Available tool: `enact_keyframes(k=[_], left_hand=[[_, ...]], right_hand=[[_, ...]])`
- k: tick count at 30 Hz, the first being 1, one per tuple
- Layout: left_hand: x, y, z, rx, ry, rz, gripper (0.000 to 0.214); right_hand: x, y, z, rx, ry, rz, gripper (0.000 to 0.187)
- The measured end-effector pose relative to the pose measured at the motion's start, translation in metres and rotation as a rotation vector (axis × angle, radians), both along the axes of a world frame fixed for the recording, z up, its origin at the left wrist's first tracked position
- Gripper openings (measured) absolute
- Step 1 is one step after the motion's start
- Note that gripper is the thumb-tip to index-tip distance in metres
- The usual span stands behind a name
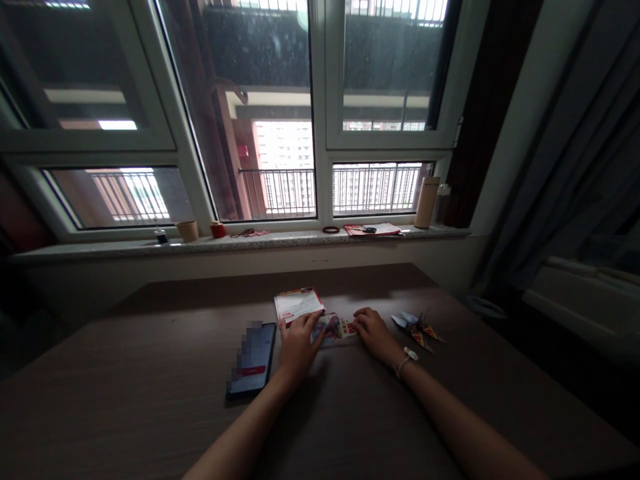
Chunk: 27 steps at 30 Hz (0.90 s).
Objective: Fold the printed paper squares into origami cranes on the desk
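Note:
A printed paper sheet (333,328) with colourful pictures and lettering lies on the table between my hands. My left hand (299,343) rests over its left end, palm down with the fingers spread, the fingertips near a white card (300,307) with a red border. At the sheet's right end is my right hand (376,333), its fingers bent and closed on the paper's edge; the thumb is mostly hidden. To the right lies a folded paper piece (416,330) with pointed tips. A phone (253,360) with a lit screen lies left of my left hand.
The brown table (150,400) stands before a window. Along the sill (295,239) are a paper cup (188,231), a red spool-like item (218,230), a bracelet-like ring (331,230), red-edged papers (383,230) with a dark item on them, and a tall tan bottle (427,202).

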<state>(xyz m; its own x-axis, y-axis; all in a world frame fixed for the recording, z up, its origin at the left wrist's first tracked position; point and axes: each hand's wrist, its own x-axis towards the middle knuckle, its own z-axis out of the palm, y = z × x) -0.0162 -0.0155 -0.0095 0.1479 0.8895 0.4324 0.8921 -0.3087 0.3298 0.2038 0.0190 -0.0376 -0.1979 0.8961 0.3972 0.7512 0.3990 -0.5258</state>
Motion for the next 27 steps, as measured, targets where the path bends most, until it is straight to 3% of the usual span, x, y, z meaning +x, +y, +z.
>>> enact_keyframes(k=[12, 18, 27], left_hand=[[-0.001, 0.001, -0.011, -0.117, 0.119, -0.021, 0.022], [-0.001, 0.003, -0.015, -0.129, 0.121, -0.027, 0.024], [0.002, -0.001, -0.008, -0.210, 0.117, -0.103, 0.033]], right_hand=[[0.001, -0.006, 0.000, -0.050, -0.019, 0.022, 0.020], [0.000, -0.008, 0.002, -0.048, -0.046, 0.081, 0.019], [0.000, -0.013, 0.007, -0.064, -0.108, 0.038, 0.025]])
